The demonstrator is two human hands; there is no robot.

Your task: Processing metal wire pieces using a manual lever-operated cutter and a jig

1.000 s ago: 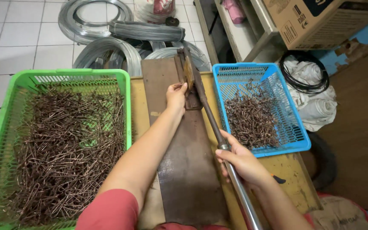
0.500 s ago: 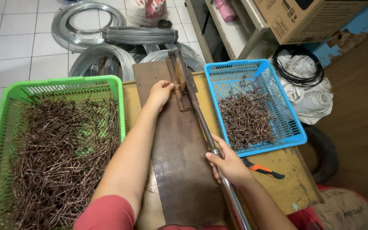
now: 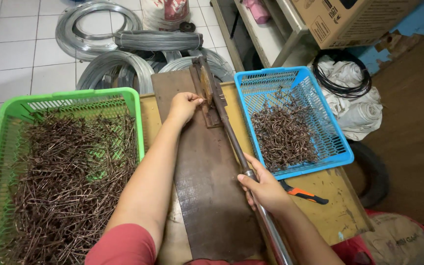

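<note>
Rusty brown plate [image 3: 207, 196] down the middle of the frame, lever [image 3: 231, 137] running along its right edge from the hinge [image 3: 207, 88] at upper centre toward the bottom. Left hand [image 3: 185, 105] just left of the hinge, fingers curled and fingertips pressed to the jig there, whether pinching a wire piece not clear; right hand [image 3: 266, 189] at lower centre closed round the lever's steel handle. Green basket [image 3: 138, 118] of straight wire pieces at left, blue basket [image 3: 342, 157] of bent pieces at right, orange-handled tool [image 3: 303, 194] just right of the right hand, wire coils [image 3: 99, 29] on the tiles at upper left.
</note>
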